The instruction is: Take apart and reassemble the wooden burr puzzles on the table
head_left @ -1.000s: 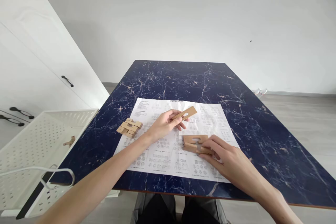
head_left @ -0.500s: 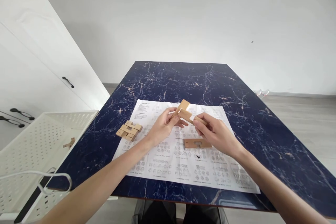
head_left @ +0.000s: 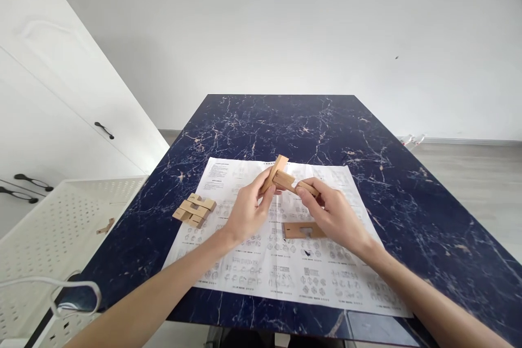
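Note:
Over the printed instruction sheet [head_left: 244,277], my left hand [head_left: 249,204] is closed on a flat wooden puzzle piece [head_left: 279,164] that slants up and away. Another wooden piece [head_left: 284,178] crosses it and reaches toward the right. At that end my right hand [head_left: 328,204] pinches a wooden puzzle piece [head_left: 309,189] between thumb and fingers; whether it is joined to the crossing piece I cannot tell. Below the right hand a wooden piece with a notch [head_left: 294,230] lies on the sheet, its right end near my wrist. Several interlocked wooden blocks [head_left: 194,210] rest at the sheet's left edge.
The sheet lies on a dark blue marble-patterned table [head_left: 281,119]. Left of the table is a white perforated tray [head_left: 44,228] with a small wooden piece [head_left: 105,226] and a white cable [head_left: 49,281]. A white cabinet [head_left: 73,81] stands behind it.
The piece in my left hand has turned and now shows more of its narrow edge. My right hand's fingers have shifted slightly on their piece. The whole view has tilted a little.

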Demonstrator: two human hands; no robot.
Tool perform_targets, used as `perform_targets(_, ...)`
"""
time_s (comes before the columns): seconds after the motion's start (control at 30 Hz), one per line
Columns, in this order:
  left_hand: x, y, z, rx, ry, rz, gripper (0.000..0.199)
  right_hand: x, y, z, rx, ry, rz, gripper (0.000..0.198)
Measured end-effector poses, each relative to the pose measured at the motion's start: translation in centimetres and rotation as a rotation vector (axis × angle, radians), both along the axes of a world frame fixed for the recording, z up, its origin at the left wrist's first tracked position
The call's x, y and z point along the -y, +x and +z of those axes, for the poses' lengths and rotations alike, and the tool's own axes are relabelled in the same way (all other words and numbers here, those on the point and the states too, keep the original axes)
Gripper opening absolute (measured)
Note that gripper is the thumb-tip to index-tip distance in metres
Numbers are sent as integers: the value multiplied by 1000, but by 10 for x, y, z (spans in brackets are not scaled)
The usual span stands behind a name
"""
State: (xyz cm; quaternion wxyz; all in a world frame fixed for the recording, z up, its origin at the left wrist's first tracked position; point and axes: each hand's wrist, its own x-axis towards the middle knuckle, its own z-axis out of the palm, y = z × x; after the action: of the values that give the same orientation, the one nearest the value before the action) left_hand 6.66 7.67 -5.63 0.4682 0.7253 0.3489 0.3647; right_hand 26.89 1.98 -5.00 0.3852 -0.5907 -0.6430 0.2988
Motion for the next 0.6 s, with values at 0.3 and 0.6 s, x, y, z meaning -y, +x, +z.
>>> perform_targets(0.3,-2,-4,-15,-164,224,62,55,1,1,-4,-43,-15,16,39)
perform_targets(0.6,-1,-6,-20,-243,347,83,54,6,-5,0,-99,-50,-7,37)
